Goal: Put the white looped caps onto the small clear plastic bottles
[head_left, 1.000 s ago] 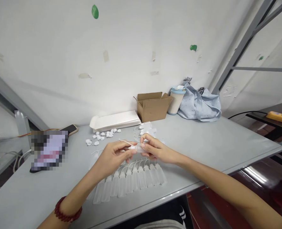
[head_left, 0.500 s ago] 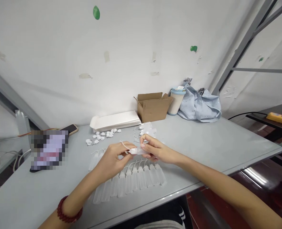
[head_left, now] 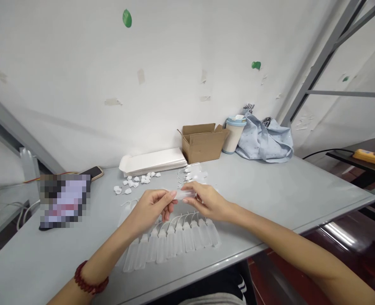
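Note:
Between my hands, above the table, is a small translucent plastic bottle [head_left: 185,194] lying sideways. My left hand [head_left: 154,207] pinches its cap end, which the fingers hide. At the other end my right hand [head_left: 208,201] grips the bottle between thumb and fingers. Below them lies a row of several similar bottles [head_left: 171,243] with white caps and thin curved tubes. More bottles [head_left: 125,214] lie partly behind my left hand. Several small white caps [head_left: 146,178] are scattered beyond it. Behind my right hand sits a cluster of clear and white pieces with tubes [head_left: 194,171].
Along the wall stand a white flat box [head_left: 155,162], an open cardboard box [head_left: 205,146], a lidded cup [head_left: 233,135] and a light blue cloth bag [head_left: 266,142]. A phone [head_left: 95,172] and a blurred-out item [head_left: 67,199] lie at the left. The grey table's front edge [head_left: 238,257] is near my body.
My left hand has closed over the bottle's cap and tube, which showed before. The right hand has shifted slightly along the bottle, its fingers changing their grip.

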### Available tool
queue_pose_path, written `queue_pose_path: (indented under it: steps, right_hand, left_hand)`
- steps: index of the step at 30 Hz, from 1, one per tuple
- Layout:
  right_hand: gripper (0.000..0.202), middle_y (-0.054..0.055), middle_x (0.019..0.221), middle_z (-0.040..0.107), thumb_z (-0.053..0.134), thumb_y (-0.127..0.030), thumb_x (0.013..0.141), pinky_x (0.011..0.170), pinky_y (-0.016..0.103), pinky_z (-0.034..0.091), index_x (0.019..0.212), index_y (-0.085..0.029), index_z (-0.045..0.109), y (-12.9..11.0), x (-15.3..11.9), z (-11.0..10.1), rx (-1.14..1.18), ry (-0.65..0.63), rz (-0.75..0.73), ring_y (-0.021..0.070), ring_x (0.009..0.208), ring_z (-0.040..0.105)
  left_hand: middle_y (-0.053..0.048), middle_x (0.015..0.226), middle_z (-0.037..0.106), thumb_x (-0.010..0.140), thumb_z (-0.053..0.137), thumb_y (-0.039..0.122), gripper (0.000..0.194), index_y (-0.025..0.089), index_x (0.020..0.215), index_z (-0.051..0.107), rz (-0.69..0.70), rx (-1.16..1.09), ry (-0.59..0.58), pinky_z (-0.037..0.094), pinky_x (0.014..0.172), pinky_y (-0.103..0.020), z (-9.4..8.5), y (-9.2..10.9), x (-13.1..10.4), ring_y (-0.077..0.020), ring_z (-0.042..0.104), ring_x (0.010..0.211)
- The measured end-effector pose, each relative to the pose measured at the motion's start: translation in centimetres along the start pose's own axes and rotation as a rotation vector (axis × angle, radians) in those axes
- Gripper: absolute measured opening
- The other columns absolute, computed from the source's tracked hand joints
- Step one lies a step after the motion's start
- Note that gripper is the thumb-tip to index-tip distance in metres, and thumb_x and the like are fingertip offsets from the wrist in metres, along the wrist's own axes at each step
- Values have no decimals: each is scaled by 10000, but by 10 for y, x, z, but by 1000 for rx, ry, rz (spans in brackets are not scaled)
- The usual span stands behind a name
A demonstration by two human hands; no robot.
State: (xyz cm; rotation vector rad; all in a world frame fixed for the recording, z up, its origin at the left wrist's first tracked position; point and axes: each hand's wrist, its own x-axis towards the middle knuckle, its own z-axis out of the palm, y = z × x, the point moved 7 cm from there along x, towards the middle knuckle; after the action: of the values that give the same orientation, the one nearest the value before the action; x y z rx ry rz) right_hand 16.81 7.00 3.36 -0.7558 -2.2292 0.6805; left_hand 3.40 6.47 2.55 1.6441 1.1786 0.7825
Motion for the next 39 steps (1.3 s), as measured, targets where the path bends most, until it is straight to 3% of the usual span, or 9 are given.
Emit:
queue_pose_path:
  steps: [4, 9, 12, 15, 20, 26, 31, 36, 39]
  right_hand:
    - [254, 26, 710, 536, 392, -381, 935, 604, 270, 379, 965, -158, 508, 1, -1, 1, -6, -7, 3, 140, 625, 474]
    - [379, -87, 527, 254, 448, -498, 892, 410, 200, 242, 679, -191, 384, 18, -2, 16, 660, -178, 371, 62, 424, 244]
    - [408, -97, 540, 193, 502, -509, 862, 381, 193, 185, 655, -200, 334, 20, -3, 22, 854, -212, 474, 50, 411, 183]
    - [378, -79, 548, 276, 478, -500, 877, 415, 204, 264, 685, -183, 405, 18, -1, 15, 696, -106, 385, 61, 436, 267]
    - [257, 45, 758, 575, 393, -363, 941, 604, 268, 406, 988, -156, 539, -3, 0, 2, 50, 50, -15, 139, 654, 507]
    - [209, 79, 810, 592, 370, -268, 951, 624, 277, 432, 1069, -157, 503, -16, -7, 1, -204, 128, -283, 165, 698, 534]
    - [184, 74, 783, 618, 385, -264, 940, 607, 265, 415, 949, -147, 527, -15, -3, -2, -138, 81, -172, 155, 668, 547]
    - [267, -1, 648, 517, 354, -296, 947, 579, 243, 366, 768, -164, 501, -8, 3, -4, 38, -18, 53, 111, 576, 456]
    - [349, -37, 564, 406, 366, -371, 941, 509, 225, 323, 654, -178, 406, 3, 4, -2, 163, -63, 202, 89, 514, 374]
  left_hand:
    - [27, 489, 529, 871, 473, 387, 367, 165, 591, 557, 136, 182, 44, 410, 493, -202, -1, 10, -4, -107, 518, 488]
    - [-1, 581, 613, 873, 494, 243, 232, 171, 694, 623, 455, 387, 135, 421, 551, -220, 4, 26, -13, -123, 553, 545]
    - [-38, 690, 669, 875, 489, 214, 184, 172, 804, 653, 607, 443, 214, 451, 613, -246, 5, 30, -17, -154, 600, 631]
    - [-58, 829, 687, 884, 478, 241, 182, 175, 879, 647, 574, 466, 212, 463, 658, -256, 5, 28, -14, -169, 611, 722]
    - [-7, 690, 610, 928, 370, 345, 381, 170, 668, 587, 325, 385, 9, 395, 525, -212, 10, 16, -5, -124, 534, 593]
    - [15, 604, 552, 926, 360, 393, 408, 175, 624, 526, 210, 208, -41, 408, 564, -213, 11, 12, -5, -118, 527, 575]
    - [16, 545, 507, 928, 364, 367, 428, 179, 553, 452, 259, 302, 10, 367, 527, -215, 13, 15, -7, -113, 487, 527]
    - [43, 487, 360, 938, 370, 275, 418, 196, 528, 344, 552, 616, 110, 273, 465, -237, 21, 22, -14, -94, 335, 437]
    - [30, 510, 415, 949, 362, 260, 374, 192, 585, 417, 727, 865, 202, 253, 452, -246, 26, 26, -20, -105, 363, 446]
